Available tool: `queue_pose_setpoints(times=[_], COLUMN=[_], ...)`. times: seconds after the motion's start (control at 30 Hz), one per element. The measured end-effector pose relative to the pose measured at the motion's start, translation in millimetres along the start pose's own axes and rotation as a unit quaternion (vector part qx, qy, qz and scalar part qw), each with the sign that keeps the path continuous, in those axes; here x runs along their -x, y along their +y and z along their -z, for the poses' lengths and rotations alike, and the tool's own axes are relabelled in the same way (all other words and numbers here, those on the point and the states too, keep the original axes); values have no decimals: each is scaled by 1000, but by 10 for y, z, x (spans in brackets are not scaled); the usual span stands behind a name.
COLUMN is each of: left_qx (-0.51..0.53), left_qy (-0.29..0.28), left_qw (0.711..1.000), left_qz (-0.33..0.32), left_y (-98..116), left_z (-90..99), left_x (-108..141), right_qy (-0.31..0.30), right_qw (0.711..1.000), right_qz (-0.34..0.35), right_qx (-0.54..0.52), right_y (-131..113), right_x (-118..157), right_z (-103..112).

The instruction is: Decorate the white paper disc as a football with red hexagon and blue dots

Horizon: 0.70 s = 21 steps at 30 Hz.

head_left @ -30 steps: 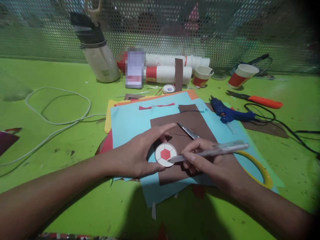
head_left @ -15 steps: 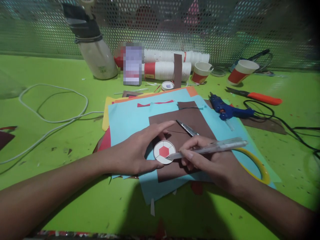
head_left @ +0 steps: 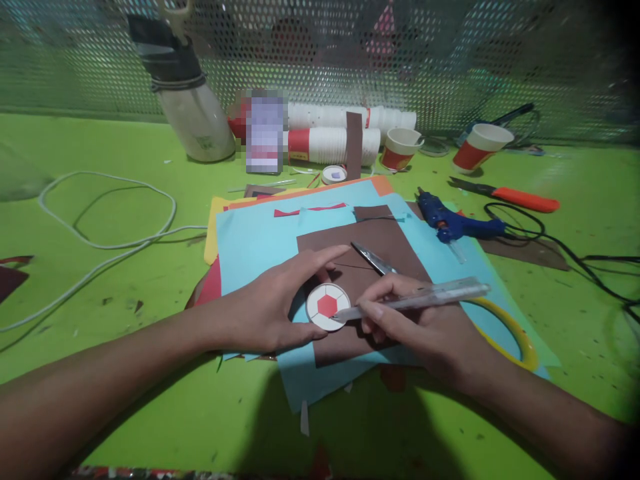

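My left hand lies around the left side of a round white disc, thumb at its lower edge and curled fingers by its upper edge, index finger stretched out. The disc has a red hexagon in its middle and thin dark lines running outward. My right hand is closed round a clear-barrelled pen, whose tip touches the disc just below the hexagon. Beneath both hands lies brown paper. Scissors with yellow handles lie partly hidden under my right hand, their blades showing beyond it.
Blue paper sheets lie under the brown one. To the right are a blue glue gun with a black cord and an orange-handled cutter. Paper cups, a phone and a bottle stand behind. A white cable loops at left.
The pen tip has shifted slightly up and left on the disc, nearer the hexagon's lower edge. The view has moved a little; my left hand keeps its place at the disc.
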<state>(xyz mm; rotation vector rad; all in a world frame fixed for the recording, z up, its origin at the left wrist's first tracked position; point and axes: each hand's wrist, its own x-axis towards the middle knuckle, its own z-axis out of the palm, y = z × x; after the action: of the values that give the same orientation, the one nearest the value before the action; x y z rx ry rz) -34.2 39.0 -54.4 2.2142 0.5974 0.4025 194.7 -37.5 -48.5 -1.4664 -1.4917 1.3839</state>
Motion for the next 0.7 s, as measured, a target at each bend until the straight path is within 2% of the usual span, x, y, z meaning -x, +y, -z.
queue_pose_setpoints(times=[0.37,0.7], left_qx=[0,2], left_qy=[-2,-1], left_qw=[1000,1000], left_qz=[5,-6], left_y=[1,7], left_z=[-2,7], left_x=[-2,0], right_qy=[7,-2], right_qw=[1000,999], right_qz=[-7,-20], right_qx=[1,-39], right_y=[-41,-37], right_x=[-10,6], right_z=[-19,-19])
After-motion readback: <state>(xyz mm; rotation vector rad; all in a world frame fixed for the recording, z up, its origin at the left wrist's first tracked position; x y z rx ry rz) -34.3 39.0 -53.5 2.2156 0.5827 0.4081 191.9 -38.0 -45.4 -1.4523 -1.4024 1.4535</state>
